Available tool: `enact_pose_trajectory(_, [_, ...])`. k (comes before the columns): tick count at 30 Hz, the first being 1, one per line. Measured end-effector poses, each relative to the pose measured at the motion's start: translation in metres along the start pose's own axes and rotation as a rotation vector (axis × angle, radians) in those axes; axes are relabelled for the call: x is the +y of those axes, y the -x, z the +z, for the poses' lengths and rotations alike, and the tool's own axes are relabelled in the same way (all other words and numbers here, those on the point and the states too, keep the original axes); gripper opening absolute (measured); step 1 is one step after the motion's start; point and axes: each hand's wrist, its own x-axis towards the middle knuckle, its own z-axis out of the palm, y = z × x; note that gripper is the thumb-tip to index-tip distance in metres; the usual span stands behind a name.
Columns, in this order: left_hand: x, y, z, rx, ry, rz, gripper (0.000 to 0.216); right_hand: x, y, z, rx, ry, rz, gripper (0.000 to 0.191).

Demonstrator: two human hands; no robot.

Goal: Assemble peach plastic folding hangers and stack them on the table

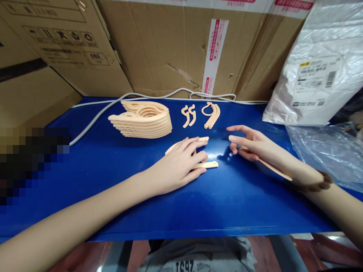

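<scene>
My left hand (185, 160) rests palm down over cream plastic pieces that look like folding-hanger arms (210, 165). Thumb and bent index finger close about the nearer arm, whose holed end points right; another cream end shows beyond the fingers. To the right, my right hand (249, 143) hovers with index finger and thumb stretched out. Its lower fingers curl around a thin cream strip (275, 169), likely another hanger arm, which runs back under the palm towards the wrist. The palm hides part of that strip.
A nested stack of cream hanger arms (141, 122) stands at the back left. Two small hook pieces (189, 116) and a group of curved pieces (212, 116) lie right of it. Behind run a white cable (159, 96), cardboard boxes (170, 49) and a white parcel bag (314, 75).
</scene>
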Motion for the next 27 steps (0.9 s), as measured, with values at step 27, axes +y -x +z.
enact_pose_trajectory(27, [-0.0024,-0.0017,0.0029,0.048,-0.009,-0.030,0.020,0.0015,-0.0004,-0.0051,-0.128,-0.130,-0.269,0.048])
